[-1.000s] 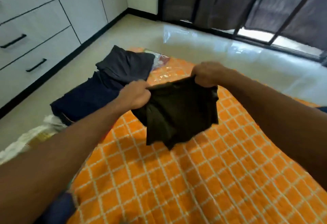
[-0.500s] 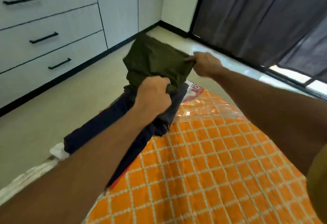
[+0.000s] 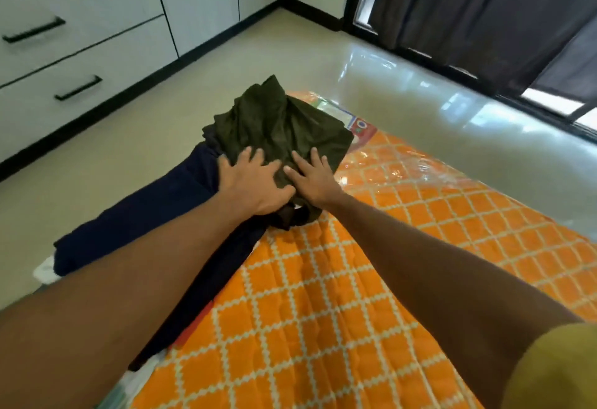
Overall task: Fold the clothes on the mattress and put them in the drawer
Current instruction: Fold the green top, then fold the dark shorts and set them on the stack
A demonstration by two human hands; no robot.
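A folded dark olive garment (image 3: pixel 281 124) lies on top of a pile of clothes at the far left corner of the orange checked mattress (image 3: pixel 323 311). My left hand (image 3: pixel 252 182) rests flat on its near edge with fingers spread. Beside it, touching, my right hand (image 3: pixel 311 179) also presses flat on the olive cloth, fingers apart. Under the olive garment a dark grey piece shows, and a long navy garment (image 3: pixel 155 215) stretches along the mattress's left edge. The white drawers (image 3: pixel 77 66) with black handles stand shut at the upper left.
Glossy beige floor (image 3: pixel 403 92) lies between the mattress and the cabinets, and beyond the mattress. Dark curtains (image 3: pixel 484 14) hang over a window at the upper right. White and patterned cloth (image 3: pixel 45 269) peeks out left of the navy garment.
The olive garment was held up between both hands, then carried left over the pile. Now it lies on the pile and both hands have let go and press flat on it.
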